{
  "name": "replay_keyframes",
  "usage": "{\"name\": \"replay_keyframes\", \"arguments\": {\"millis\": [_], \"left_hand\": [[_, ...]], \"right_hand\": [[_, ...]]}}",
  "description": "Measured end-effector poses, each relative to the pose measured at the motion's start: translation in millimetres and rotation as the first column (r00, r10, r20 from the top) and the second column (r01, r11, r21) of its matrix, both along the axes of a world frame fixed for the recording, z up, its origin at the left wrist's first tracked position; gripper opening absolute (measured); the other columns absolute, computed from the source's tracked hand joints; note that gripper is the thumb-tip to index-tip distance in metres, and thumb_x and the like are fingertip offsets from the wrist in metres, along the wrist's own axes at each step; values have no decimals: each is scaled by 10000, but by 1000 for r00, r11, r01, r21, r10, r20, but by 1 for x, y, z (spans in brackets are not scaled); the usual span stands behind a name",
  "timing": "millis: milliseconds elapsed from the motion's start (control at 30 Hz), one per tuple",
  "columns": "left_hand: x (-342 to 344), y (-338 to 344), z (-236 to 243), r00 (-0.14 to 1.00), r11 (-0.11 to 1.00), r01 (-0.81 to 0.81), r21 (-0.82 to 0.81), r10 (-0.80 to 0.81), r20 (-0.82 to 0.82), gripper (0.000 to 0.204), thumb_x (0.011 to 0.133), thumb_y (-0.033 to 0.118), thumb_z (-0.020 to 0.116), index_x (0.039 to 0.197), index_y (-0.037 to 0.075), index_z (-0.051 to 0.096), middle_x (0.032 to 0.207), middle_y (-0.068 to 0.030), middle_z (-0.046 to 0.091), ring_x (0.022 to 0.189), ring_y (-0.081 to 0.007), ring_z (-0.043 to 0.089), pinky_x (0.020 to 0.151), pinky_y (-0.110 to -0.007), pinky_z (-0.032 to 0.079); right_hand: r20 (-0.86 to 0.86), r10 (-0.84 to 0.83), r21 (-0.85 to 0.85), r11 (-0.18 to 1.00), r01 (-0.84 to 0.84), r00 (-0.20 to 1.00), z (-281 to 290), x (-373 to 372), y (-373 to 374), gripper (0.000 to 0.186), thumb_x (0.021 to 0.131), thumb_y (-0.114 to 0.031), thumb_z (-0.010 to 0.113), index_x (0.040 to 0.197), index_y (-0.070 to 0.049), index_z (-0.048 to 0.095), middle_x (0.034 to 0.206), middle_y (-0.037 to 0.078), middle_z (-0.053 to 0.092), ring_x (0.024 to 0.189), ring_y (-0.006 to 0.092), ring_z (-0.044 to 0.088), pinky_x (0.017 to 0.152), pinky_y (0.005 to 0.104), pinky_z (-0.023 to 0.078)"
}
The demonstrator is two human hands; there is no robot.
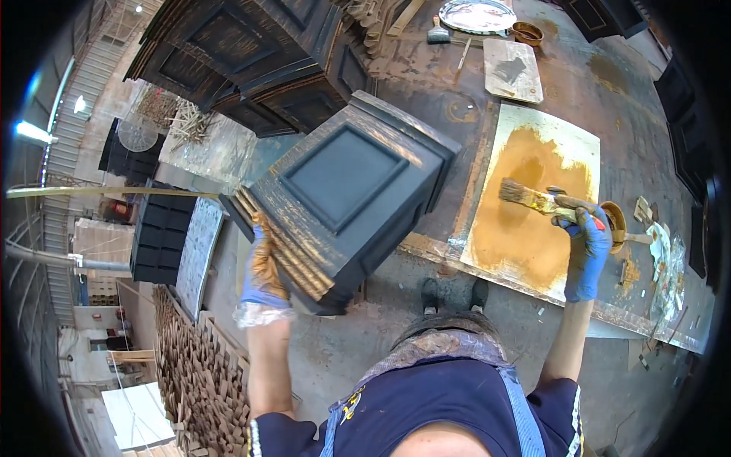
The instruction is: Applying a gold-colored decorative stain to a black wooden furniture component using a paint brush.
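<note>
A black wooden pedestal (346,179) with a recessed panel and worn, light-brown stepped moulding is tilted in front of me, left of centre. My left hand (263,266), in a blue glove smeared with brown, is closed on its moulded edge at the lower left; some of the fingers are hidden. On the right, my blue-gloved right hand (588,242) grips a paintbrush (520,193) by the handle, bristles pointing left. The brush is over a white board (525,244) coated with orange-brown stain. Right beside that hand sits a brown bowl (614,222), partly covered by it.
Dark panelled cabinets (251,53) stand behind the pedestal. Toward the table's far side are a round tray (477,15), a second brush (438,32), a small bowl (527,33) and a pale board (512,72). Crumpled plastic (668,274) lies at right. Stacked wood pieces (202,365) fill the lower left.
</note>
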State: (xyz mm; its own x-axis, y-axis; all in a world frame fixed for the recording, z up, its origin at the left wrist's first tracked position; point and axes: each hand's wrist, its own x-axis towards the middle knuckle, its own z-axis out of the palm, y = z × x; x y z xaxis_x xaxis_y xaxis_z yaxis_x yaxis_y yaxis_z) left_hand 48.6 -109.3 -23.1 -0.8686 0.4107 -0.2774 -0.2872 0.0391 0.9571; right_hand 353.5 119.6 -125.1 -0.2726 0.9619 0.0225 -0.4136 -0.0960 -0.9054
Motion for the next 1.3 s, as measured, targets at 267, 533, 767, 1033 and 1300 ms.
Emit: {"name": "replay_keyframes", "arguments": {"millis": [267,533,767,1033,1300], "left_hand": [[40,-7,-61,999,1000,-16,13,16,-28,657,807,455,484,1273,31,295,1332,-69,279,1191,-175,309,982,-352,263],[59,-62,-63,933,995,98,-6,-90,348,483,796,322,566,1148,22,428,1137,-95,479,1083,-196,441,878,-345,384],[53,-59,-44,633,977,131,166,-211,745,351,840,153,503,1128,-26,413,1112,-143,477,1056,-257,459,916,-454,377],[42,-77,-52,514,961,233,148,-251,820,415,826,161,529,1158,-40,381,1143,-154,454,1084,-258,434,958,-413,330],[40,-72,-53,481,915,354,191,-354,802,498,819,259,531,1205,5,344,1197,-140,417,1121,-262,399,966,-431,307]], "right_hand": [[12,139,-119,983,-137,990,17,-47,-11,213,818,-159,507,916,28,537,975,213,569,860,218,580,686,269,497],[75,176,-98,981,-168,982,33,-89,-1,205,837,-129,473,947,42,507,984,193,571,797,184,588,716,268,491],[135,170,-144,978,-150,976,22,-142,3,179,803,-127,542,882,33,543,841,133,598,692,146,598,641,246,506],[238,51,-128,992,-21,970,20,-83,0,189,806,-127,531,904,34,516,879,174,600,721,176,602,649,261,511],[160,124,-178,980,-95,979,20,-118,-19,167,807,-118,513,880,32,503,893,182,597,726,180,600,649,262,508]]}}
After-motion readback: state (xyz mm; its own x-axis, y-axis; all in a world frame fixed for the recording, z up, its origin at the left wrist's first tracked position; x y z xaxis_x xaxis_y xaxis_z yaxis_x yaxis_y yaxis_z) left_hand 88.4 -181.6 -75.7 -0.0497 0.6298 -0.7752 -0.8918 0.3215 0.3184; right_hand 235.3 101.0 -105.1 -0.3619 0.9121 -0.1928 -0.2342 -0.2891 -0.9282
